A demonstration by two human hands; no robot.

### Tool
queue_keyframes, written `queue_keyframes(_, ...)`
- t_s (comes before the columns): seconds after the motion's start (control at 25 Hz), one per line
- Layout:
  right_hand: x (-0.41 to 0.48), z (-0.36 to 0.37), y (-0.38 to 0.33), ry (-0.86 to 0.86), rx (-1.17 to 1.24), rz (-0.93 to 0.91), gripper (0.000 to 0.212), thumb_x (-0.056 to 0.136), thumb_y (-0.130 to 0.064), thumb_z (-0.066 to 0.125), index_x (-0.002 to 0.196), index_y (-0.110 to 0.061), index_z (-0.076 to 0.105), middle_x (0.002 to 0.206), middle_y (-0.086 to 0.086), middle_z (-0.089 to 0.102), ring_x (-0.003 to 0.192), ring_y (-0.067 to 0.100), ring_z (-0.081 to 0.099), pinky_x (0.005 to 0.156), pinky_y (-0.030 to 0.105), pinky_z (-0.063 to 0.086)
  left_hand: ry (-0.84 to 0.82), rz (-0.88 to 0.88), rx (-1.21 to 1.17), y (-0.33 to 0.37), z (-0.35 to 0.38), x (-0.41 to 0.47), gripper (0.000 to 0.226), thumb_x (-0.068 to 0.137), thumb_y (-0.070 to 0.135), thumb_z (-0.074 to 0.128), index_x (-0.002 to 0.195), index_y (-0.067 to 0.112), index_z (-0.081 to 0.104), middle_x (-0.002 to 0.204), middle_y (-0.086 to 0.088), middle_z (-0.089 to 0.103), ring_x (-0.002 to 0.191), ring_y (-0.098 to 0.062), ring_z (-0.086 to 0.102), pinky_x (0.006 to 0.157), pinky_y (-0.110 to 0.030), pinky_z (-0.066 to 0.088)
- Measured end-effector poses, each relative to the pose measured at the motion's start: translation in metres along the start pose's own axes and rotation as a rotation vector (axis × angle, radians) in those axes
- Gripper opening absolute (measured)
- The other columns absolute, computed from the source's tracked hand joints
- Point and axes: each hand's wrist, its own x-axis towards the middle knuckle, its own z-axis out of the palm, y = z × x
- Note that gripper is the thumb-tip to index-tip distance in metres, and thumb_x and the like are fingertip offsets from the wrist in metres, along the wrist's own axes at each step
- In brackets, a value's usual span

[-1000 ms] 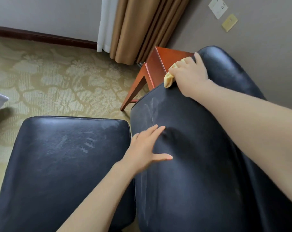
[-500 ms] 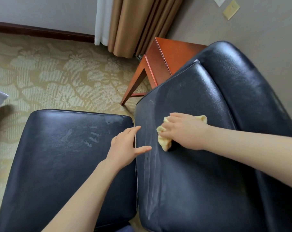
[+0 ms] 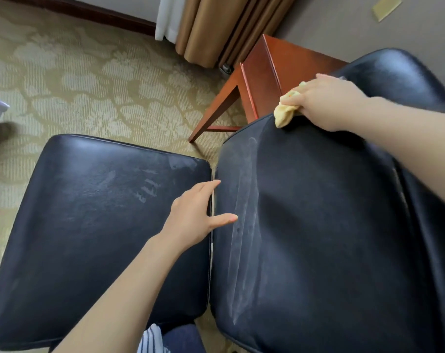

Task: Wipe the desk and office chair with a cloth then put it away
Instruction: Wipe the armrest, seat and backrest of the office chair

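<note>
A black leather chair (image 3: 318, 238) fills the right half of the view, its cushion streaked with pale wipe marks along the left side. My right hand (image 3: 328, 103) presses a bunched yellow cloth (image 3: 286, 112) against the cushion's far edge. My left hand (image 3: 196, 212) lies flat with fingers apart over the gap between the chair and a black leather footstool (image 3: 89, 225) to its left.
A reddish wooden side table (image 3: 267, 80) stands behind the chair against the grey wall. Tan and white curtains (image 3: 216, 26) hang at the back. Patterned beige carpet (image 3: 89, 85) covers the floor. Striped and blue clothing shows at the bottom edge.
My right hand has swept the cloth from the middle of the cushion back up to its far edge. My left hand has stayed near the gap between chair and footstool.
</note>
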Motion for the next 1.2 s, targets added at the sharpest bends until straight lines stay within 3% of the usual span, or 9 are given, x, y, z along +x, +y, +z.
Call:
queue_keyframes(0.16,0.042,0.019,-0.056,0.0,-0.029,0.071,0.034,0.092,-0.011,0.047,0.121,-0.028,0.054,0.13,0.0,0.053,0.124,0.022,0.043,0.112,0.042,0.018,-0.009,0.036,0.021,-0.008,0.0,-0.003,0.085,0.079,0.057,0.063,0.148,0.025,0.026,0.151,0.008,0.032,0.138,-0.013,0.03,0.113,-0.04,0.026)
queue_keyframes(0.32,0.041,0.044,-0.121,-0.075,-0.182,-0.132,0.033,0.09,-0.013,0.047,0.119,-0.026,0.054,0.123,-0.001,0.054,0.118,0.02,0.045,0.105,0.039,0.023,-0.045,0.02,0.02,-0.016,0.001,-0.01,0.085,0.079,0.058,0.061,0.148,0.024,0.024,0.151,0.006,0.031,0.137,-0.016,0.031,0.112,-0.038,0.027)
queue_keyframes(0.44,0.004,0.062,-0.156,-0.16,-0.228,-0.28,0.034,0.092,-0.019,0.045,0.124,-0.025,0.051,0.123,-0.002,0.054,0.12,0.019,0.046,0.11,0.039,0.018,-0.079,0.015,0.027,-0.017,-0.002,-0.017,0.085,0.08,0.057,0.061,0.148,0.023,0.024,0.151,0.005,0.031,0.137,-0.017,0.032,0.111,-0.038,0.028)
queue_keyframes(0.76,-0.165,0.06,-0.225,-0.343,0.084,-0.438,0.041,0.09,-0.014,0.043,0.128,-0.028,0.042,0.129,-0.003,0.046,0.126,0.023,0.037,0.116,0.037,0.005,-0.185,0.004,0.006,-0.012,-0.003,-0.044,0.083,0.082,0.053,0.064,0.148,0.024,0.024,0.151,0.004,0.032,0.136,-0.019,0.033,0.109,-0.04,0.031)
queue_keyframes(0.92,-0.218,0.036,-0.209,-0.276,0.176,-0.535,0.043,0.089,-0.014,0.041,0.125,-0.038,0.047,0.125,-0.013,0.052,0.124,0.014,0.046,0.11,0.033,0.027,-0.249,-0.002,-0.023,-0.02,0.004,-0.066,0.088,0.079,0.051,0.068,0.149,0.023,0.022,0.152,0.003,0.03,0.138,-0.02,0.03,0.112,-0.042,0.029)
queue_keyframes(0.96,-0.219,0.03,-0.197,-0.279,0.152,-0.523,0.044,0.091,-0.018,0.039,0.126,-0.044,0.047,0.129,-0.018,0.052,0.126,0.008,0.045,0.111,0.032,0.027,-0.267,-0.003,-0.035,-0.022,0.007,-0.074,0.09,0.078,0.051,0.069,0.149,0.023,0.021,0.153,0.003,0.029,0.139,-0.019,0.029,0.112,-0.042,0.028)
queue_keyframes(1.08,-0.203,0.021,-0.154,-0.331,0.106,-0.409,0.05,0.098,-0.025,0.032,0.14,-0.051,0.024,0.146,-0.026,0.029,0.138,-0.003,0.023,0.114,0.027,0.0,-0.3,-0.004,-0.062,-0.035,0.019,-0.101,0.098,0.074,0.054,0.071,0.15,0.024,0.018,0.154,0.005,0.026,0.14,-0.017,0.026,0.114,-0.04,0.026)
queue_keyframes(1.2,-0.16,0.012,-0.127,-0.278,-0.068,-0.266,0.05,0.096,-0.021,0.034,0.135,-0.051,0.03,0.135,-0.024,0.04,0.128,-0.002,0.035,0.109,0.03,0.014,-0.319,-0.03,-0.098,-0.046,0.039,-0.127,0.106,0.069,0.057,0.074,0.151,0.024,0.014,0.156,0.007,0.02,0.142,-0.014,0.021,0.115,-0.039,0.024)
